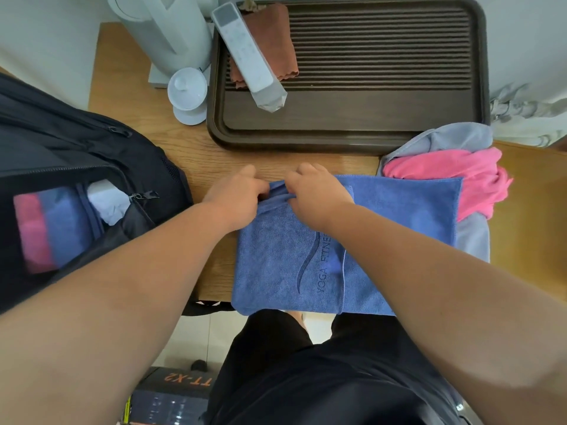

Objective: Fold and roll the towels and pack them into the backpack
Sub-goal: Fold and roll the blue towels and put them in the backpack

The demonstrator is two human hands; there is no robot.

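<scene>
While the blue towel (276,265) is lying flat on the tabletop (129,72), folded over on itself with its near edge hanging just past the front, both grips are working at its far left corner. The left grip (236,191) is clenching the bunched edge there, fingers curled into the cloth. The right grip (319,191) is pinching the same edge just beside it, so a small ridge of fabric is rising between them.

Judging by that ridge, the person is starting to turn the edge over, probably to begin the roll. Holding close together at one corner is giving control of the first tight turn. The rest of the far edge, running away to the right, is not being held and may lag behind.

The towel's right end is overlapping a loose heap of a pink towel (460,167) and a grey towel (454,136), which are waiting within easy reach of the right arm. On the left the backpack (92,148) is sitting open with its mouth facing the person. A pink roll (30,228) and a blue roll (67,222) are lying side by side inside it, touching, so the task is looking partly done.

Beyond the towel a dark tray (337,145) is carrying a brown cloth (276,35) and a white device (245,50). A pale kettle (165,32) and a lidded cup (187,90) are standing to its left.
</scene>
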